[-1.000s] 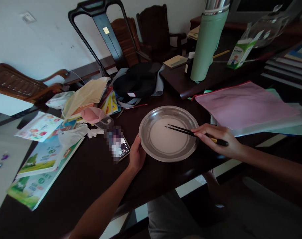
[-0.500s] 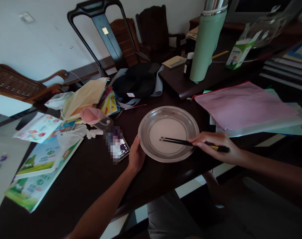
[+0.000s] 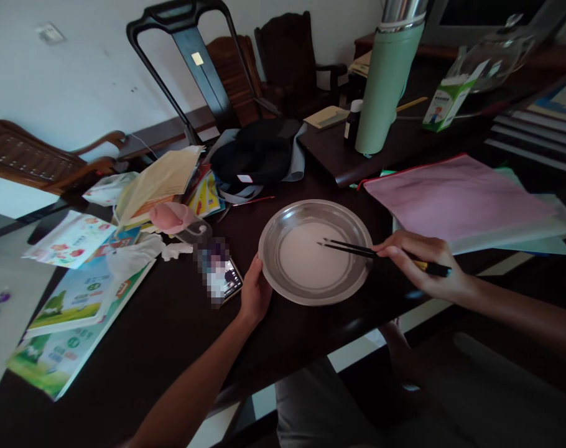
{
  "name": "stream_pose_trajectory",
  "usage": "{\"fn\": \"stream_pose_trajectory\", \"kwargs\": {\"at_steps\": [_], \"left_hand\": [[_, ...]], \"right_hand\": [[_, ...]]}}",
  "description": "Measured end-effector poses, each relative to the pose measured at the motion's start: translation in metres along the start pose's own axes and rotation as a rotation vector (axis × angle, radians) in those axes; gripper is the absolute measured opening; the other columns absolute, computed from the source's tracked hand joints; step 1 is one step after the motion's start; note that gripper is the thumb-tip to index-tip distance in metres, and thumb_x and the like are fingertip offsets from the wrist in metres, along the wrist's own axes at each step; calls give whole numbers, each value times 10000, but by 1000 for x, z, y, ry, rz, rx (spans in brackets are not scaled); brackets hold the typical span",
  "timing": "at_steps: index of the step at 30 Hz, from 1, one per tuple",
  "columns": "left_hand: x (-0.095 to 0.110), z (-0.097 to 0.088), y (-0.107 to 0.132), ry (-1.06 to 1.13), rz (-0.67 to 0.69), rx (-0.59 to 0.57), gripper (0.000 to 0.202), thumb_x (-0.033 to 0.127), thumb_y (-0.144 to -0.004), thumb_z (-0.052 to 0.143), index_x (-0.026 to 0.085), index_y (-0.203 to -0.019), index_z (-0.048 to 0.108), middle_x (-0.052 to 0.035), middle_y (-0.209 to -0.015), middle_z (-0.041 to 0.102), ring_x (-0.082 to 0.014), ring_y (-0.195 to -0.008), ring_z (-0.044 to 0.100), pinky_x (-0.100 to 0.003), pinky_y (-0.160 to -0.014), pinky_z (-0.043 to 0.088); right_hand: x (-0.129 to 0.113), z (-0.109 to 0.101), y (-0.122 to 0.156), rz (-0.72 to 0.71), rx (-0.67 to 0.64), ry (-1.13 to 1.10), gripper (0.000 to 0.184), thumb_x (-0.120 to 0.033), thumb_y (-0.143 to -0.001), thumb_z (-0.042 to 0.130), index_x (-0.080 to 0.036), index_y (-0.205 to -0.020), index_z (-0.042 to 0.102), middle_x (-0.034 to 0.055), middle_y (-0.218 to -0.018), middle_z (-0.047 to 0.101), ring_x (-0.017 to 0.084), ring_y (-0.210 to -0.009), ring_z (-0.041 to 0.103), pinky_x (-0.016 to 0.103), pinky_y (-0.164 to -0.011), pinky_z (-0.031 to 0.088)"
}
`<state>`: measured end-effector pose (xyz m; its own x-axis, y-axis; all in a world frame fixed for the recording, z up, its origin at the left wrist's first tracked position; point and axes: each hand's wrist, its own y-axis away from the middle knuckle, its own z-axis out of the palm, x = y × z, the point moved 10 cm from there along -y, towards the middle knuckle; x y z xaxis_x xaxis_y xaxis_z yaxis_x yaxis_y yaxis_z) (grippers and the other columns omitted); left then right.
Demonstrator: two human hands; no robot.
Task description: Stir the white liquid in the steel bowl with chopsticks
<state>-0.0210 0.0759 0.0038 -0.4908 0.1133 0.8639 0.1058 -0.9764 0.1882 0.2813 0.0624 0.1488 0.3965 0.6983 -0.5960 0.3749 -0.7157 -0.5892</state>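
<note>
The round silver metal bowl sits on the dark wooden desk, with cloudy white liquid in it. The left hand is at the bowl's left side. The right hand is on the right, and its two thin black sticks reach over the bowl. The thin flat phone lies left of the left hand. Farther left are the green and white paper booklets. Behind the bowl is the black cloth bag, then the black wooden chair. Right of the bowl, the flat pink zip pouch lies on the clear plastic folder. Behind the pouch stands the tall green metal flask
</note>
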Motion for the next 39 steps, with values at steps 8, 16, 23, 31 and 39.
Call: {"fn": "stream_pose_trajectory", "kwargs": {"at_steps": [8,16,23,31,39], "left_hand": [[1,2,1,-5,4,-5,368,498,-831,788,244,-1097,778,-47,-1210,791,-318,-1330,637,-466,-1165,475],[-1,-1,1,-6,-15,16,395,510,-812,801,236,-1096,775,-46,-1174,800,-322,-1336,638,-469,-1159,484],[1,2,2,-3,-7,5,377,519,-808,811,248,-1067,778,-38,-1175,801,-325,-1360,621,-468,-1171,477],[1,1,1,-14,-3,7,350,496,-842,773,251,-1092,778,-34,-1177,801,-318,-1331,642,-476,-1173,474],[-1,-3,0,-29,-12,10,376,490,-870,742,233,-1145,764,-54,-1206,793,-313,-1323,647,-473,-1168,474]], "right_hand": [[-15,13,4,-23,-99,-132,198,-195,-1041,562,-233,-961,738,43,-877,809,158,-784,794,230,-649,615],[2,43,2,-29,-129,-116,134,-193,-1001,640,-235,-1069,747,63,-1090,824,179,-944,804,256,-772,641],[-3,9,-3,-43,-13,34,156,-170,-1020,583,-228,-940,704,48,-866,781,166,-753,759,266,-640,583],[-15,-2,1,8,-39,-119,294,-246,-1075,506,-231,-863,709,36,-800,775,151,-721,766,247,-606,584],[-3,43,6,19,-143,-148,119,-232,-1013,629,-226,-1046,743,73,-1064,827,185,-926,807,266,-745,646]]}}
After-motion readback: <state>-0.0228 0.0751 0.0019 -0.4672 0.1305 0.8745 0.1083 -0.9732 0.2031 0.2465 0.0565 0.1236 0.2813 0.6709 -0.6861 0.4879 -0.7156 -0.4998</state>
